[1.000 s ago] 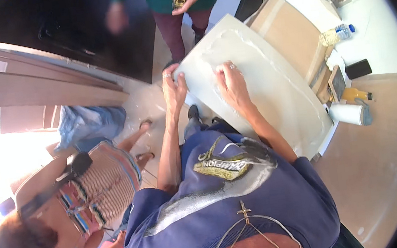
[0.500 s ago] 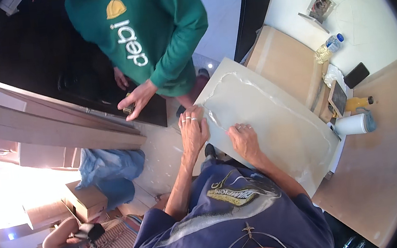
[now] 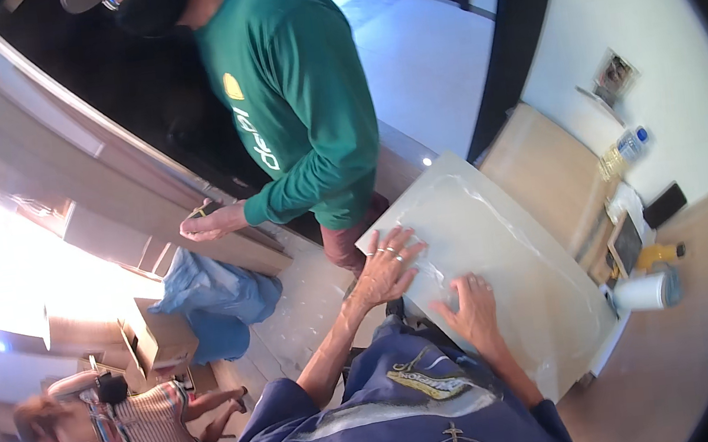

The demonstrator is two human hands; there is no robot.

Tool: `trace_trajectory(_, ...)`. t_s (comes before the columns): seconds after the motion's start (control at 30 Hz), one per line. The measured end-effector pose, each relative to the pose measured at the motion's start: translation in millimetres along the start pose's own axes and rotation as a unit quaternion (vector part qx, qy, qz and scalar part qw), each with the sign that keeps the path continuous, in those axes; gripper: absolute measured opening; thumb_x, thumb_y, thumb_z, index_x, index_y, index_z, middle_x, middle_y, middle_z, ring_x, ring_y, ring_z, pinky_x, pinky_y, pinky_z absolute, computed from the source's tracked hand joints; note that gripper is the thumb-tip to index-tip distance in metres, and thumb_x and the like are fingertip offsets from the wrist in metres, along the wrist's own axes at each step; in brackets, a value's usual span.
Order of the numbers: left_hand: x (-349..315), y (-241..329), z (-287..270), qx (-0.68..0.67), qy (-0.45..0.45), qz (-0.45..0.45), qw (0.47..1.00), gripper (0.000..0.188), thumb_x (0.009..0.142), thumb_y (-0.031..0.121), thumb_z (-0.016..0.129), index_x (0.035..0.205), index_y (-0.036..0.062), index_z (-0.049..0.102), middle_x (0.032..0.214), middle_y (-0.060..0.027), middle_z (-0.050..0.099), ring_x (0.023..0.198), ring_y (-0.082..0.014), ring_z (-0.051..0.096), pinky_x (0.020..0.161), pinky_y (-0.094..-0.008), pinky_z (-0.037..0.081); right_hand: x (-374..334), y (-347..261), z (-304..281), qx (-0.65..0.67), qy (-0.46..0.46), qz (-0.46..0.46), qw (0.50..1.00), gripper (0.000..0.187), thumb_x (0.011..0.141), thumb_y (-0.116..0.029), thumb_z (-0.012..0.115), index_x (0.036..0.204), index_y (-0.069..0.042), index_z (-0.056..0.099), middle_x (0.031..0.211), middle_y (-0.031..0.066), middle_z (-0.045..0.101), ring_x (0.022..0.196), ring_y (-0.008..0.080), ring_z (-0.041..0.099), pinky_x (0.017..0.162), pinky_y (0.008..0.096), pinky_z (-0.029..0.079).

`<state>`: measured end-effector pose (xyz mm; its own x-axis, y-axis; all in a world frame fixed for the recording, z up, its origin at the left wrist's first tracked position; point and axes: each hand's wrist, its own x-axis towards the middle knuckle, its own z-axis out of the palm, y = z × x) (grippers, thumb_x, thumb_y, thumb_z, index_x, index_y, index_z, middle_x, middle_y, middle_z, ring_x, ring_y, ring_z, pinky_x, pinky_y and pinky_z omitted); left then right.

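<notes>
A pale rectangular panel [image 3: 523,289] lies in front of me, with whitish, glossy streaks near its edges. My left hand [image 3: 387,268] rests on its left corner, fingers spread and empty, with rings on them. Lower down the same side, my right hand [image 3: 474,310] touches the surface with its thumb apart from the fingers; nothing shows in it. I cannot tell whether the streaks are wet or a film.
Across the panel's far left corner stands a co-worker in a green sweatshirt [image 3: 305,96], holding a small dark-and-yellow object [image 3: 206,210]. A bottle [image 3: 625,148], a phone [image 3: 665,205] and a white cylinder [image 3: 642,293] sit at right. Blue bags [image 3: 213,289] stand left.
My left hand has spread its fingers and slid inward over the panel's corner. My right hand's fingers have straightened. The co-worker has turned to the left, and the view has shifted.
</notes>
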<state>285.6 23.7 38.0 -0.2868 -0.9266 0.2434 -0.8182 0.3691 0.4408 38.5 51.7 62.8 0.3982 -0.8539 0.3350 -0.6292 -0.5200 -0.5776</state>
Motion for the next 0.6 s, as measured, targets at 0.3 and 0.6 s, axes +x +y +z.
trace_trajectory(0.3,-4,24,4,-0.051,-0.087,0.064,0.993,0.058,0.086,0.039,0.077,0.14,0.0292,0.058,0.161,-0.0094,0.038,0.154,-0.0408,0.023,0.122,-0.069,0.012,-30,13,19,-0.08,-0.013,-0.029,0.996,0.016,0.095,-0.022,0.068,0.091,-0.009,0.059,0.087,0.0104,0.062,0.087,0.0325,0.063,0.079,0.0485,0.044)
trace_trajectory(0.6,3,2,24,-0.06,-0.03,0.053,0.996,0.019,0.09,0.034,0.076,0.103,0.0197,0.078,0.147,-0.0076,0.057,0.152,-0.0412,0.029,0.124,-0.0622,0.01,-12,17,5,0.041,-0.035,0.05,0.997,0.02,0.1,-0.025,0.065,0.095,-0.007,0.058,0.082,0.015,0.068,0.075,0.0389,0.064,0.071,0.0489,0.048)
